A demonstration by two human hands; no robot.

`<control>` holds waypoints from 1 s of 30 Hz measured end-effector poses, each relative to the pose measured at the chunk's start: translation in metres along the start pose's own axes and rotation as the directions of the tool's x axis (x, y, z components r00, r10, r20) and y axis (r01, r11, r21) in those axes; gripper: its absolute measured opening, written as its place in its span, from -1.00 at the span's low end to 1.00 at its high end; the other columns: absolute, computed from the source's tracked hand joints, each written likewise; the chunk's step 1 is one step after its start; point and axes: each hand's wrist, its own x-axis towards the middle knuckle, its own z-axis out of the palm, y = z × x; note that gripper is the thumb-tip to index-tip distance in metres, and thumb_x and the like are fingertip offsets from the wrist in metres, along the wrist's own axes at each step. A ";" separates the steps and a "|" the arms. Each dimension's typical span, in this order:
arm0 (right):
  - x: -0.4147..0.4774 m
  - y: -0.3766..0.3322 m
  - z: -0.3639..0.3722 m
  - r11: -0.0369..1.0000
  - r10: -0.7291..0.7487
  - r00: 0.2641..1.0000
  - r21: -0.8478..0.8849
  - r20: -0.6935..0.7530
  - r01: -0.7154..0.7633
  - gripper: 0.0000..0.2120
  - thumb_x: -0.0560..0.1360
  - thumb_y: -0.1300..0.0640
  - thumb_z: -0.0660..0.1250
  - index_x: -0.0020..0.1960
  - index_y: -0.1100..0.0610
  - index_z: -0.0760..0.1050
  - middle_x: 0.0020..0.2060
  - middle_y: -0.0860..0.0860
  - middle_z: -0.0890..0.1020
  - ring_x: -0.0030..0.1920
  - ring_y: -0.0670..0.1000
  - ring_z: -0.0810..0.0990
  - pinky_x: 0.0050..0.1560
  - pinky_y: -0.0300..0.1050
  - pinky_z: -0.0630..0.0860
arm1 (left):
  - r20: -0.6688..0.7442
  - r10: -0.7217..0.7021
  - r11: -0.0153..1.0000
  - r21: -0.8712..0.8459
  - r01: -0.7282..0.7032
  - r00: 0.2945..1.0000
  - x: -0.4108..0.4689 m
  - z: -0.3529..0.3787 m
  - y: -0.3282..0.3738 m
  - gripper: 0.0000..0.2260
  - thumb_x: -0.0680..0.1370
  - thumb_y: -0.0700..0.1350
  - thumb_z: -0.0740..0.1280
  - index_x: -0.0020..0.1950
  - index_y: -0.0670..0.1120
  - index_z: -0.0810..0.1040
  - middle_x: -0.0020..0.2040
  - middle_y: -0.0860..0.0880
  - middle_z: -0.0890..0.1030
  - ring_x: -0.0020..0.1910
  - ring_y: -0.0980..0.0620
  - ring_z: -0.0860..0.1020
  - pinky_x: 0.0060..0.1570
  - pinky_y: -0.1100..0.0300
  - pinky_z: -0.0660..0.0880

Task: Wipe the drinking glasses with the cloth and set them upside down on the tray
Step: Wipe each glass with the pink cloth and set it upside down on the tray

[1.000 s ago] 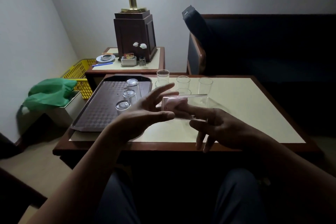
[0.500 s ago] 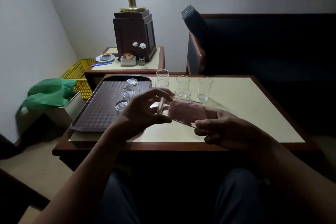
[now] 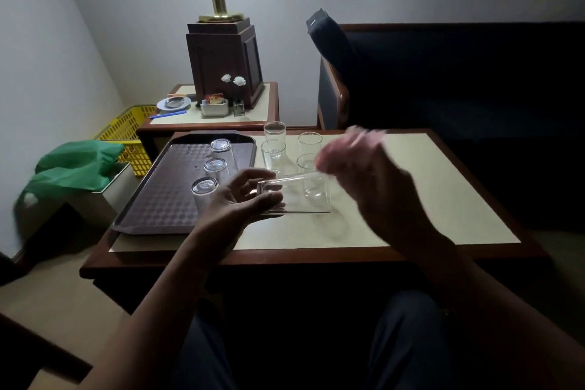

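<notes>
The left hand (image 3: 240,199) is gripping a glass (image 3: 297,196) at its thick base, fingers curled round it. The glass is lying on its side in the air above the table (image 3: 427,193), with its open mouth pointing right. The right hand (image 3: 370,174) is hovering just above and to the right of that mouth, smeared by motion. The cloth (image 3: 361,136) is showing only as a pale pink blur at its fingertips. I cannot tell whether those fingers are pinching it or lying loose.

A dark tray (image 3: 152,199) is sitting on the left part of the table. 3 upside-down glasses (image 3: 217,168) are standing on it in a row along its right side, running from near to far. 4 upright glasses (image 3: 274,133) are standing on the table just right of the tray's far corner, grouped in 2 pairs behind the glass in the hand.

Behind the table, a side table (image 3: 266,104) is carrying a dark wooden lamp base (image 3: 224,63) with a brass pole. To the left, a yellow basket (image 3: 126,130) and a green bag (image 3: 76,165) are sitting near the wall. A dark sofa (image 3: 459,79) is filling the right side.
</notes>
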 end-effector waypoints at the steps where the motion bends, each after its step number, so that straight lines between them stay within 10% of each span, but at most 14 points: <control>1: -0.005 -0.001 0.005 0.982 -0.129 0.986 -0.126 0.108 0.142 -0.70 0.67 0.28 0.30 0.40 0.20 0.49 0.37 0.08 0.63 0.39 -0.01 0.60 0.37 -0.10 0.56 | 0.005 -0.008 1.000 -0.001 0.008 1.000 0.001 0.000 0.000 -0.59 0.49 -0.36 0.45 0.32 -0.31 0.50 0.21 -0.44 0.56 -0.02 -0.25 0.67 -0.05 0.09 0.68; 5: -0.013 -0.006 0.003 0.970 -0.188 0.940 -0.098 0.286 0.223 -0.64 0.60 0.17 0.30 0.38 0.16 0.56 0.47 0.05 0.53 0.58 0.03 0.37 0.58 -0.11 0.30 | 0.011 -0.042 0.998 0.038 0.041 0.999 0.002 -0.001 0.005 -0.63 0.54 -0.40 0.40 0.35 -0.31 0.50 0.24 -0.36 0.59 0.04 -0.19 0.66 -0.09 0.15 0.68; 8: -0.010 -0.010 0.003 0.957 -0.265 0.935 -0.055 0.235 0.285 -0.80 0.64 0.13 0.34 0.18 0.17 0.67 0.28 0.05 0.68 0.40 -0.05 0.57 0.46 -0.18 0.46 | 0.041 0.005 0.992 0.123 -0.010 0.999 0.000 -0.001 0.005 -0.58 0.46 -0.41 0.47 0.31 -0.29 0.53 0.22 -0.27 0.64 0.16 -0.25 0.66 -0.03 0.15 0.67; 11: 0.003 -0.012 0.006 0.987 -0.108 0.978 -0.099 0.178 0.127 -0.76 0.63 0.03 0.41 0.24 0.09 0.58 0.10 0.01 0.75 0.03 -0.07 0.74 0.01 -0.14 0.70 | 0.124 0.092 0.980 0.162 -0.112 0.988 -0.001 0.001 0.008 -0.53 0.37 -0.37 0.54 0.26 -0.30 0.55 0.22 -0.24 0.65 0.19 -0.29 0.63 0.12 0.01 0.65; 16: 0.018 -0.007 0.000 0.952 0.247 0.927 0.107 0.282 -0.286 -0.64 0.70 0.25 0.24 0.42 -0.02 0.57 0.28 0.00 0.66 0.14 -0.14 0.67 0.00 -0.33 0.64 | 0.133 0.187 0.950 0.229 -0.213 0.973 -0.004 0.010 0.014 -0.50 0.27 -0.32 0.60 0.19 -0.28 0.58 0.24 -0.12 0.67 0.22 -0.12 0.66 0.18 0.00 0.64; 19: 0.006 -0.013 0.014 0.988 0.136 0.971 -0.093 0.199 -0.120 -0.68 0.70 0.18 0.22 0.40 0.07 0.58 0.43 0.07 0.57 0.41 0.04 0.55 0.25 -0.43 0.47 | 0.054 0.209 0.954 0.207 -0.216 0.976 -0.003 0.017 0.011 -0.47 0.29 -0.26 0.59 0.22 -0.29 0.57 0.19 -0.19 0.67 0.14 -0.26 0.65 0.10 -0.02 0.67; 21: -0.002 -0.013 0.027 0.956 0.007 0.988 -0.290 0.156 0.039 -0.66 0.70 -0.01 0.22 0.39 0.08 0.57 0.50 0.09 0.50 0.51 0.08 0.45 0.46 -0.12 0.43 | -0.013 0.188 0.968 0.170 -0.183 0.982 0.000 0.019 0.007 -0.48 0.32 -0.23 0.58 0.25 -0.27 0.56 0.17 -0.23 0.66 0.14 -0.32 0.63 0.08 -0.01 0.66; 25: 0.002 -0.003 0.032 0.971 -0.097 0.990 -0.211 0.105 0.117 -0.68 0.68 -0.01 0.22 0.29 0.09 0.62 0.47 0.07 0.53 0.49 0.11 0.49 0.44 0.04 0.49 | -0.056 0.106 0.993 0.062 -0.102 0.993 0.001 0.016 0.002 -0.46 0.33 -0.24 0.63 0.25 -0.26 0.55 0.19 -0.29 0.63 0.14 -0.35 0.64 0.18 -0.11 0.62; 28: 0.018 0.002 0.024 0.966 0.189 0.963 0.142 0.191 -0.218 -0.74 0.71 0.04 0.25 0.32 0.05 0.61 0.35 -0.03 0.63 0.27 -0.03 0.64 0.15 -0.14 0.67 | -0.011 0.120 0.992 -0.030 -0.120 0.993 0.002 0.013 -0.001 -0.43 0.30 -0.24 0.64 0.24 -0.32 0.52 0.21 -0.40 0.56 0.12 -0.33 0.60 0.26 -0.30 0.53; 30: 0.029 0.009 0.017 0.684 0.394 0.823 0.468 0.409 -0.560 -0.69 0.68 0.00 0.30 0.37 0.07 0.56 0.20 0.08 0.69 0.14 0.05 0.67 0.01 -0.13 0.64 | 0.007 0.142 0.985 -0.103 -0.141 0.990 0.000 0.016 -0.004 -0.41 0.30 -0.24 0.61 0.26 -0.34 0.48 0.21 -0.37 0.56 0.13 -0.33 0.58 0.28 -0.28 0.51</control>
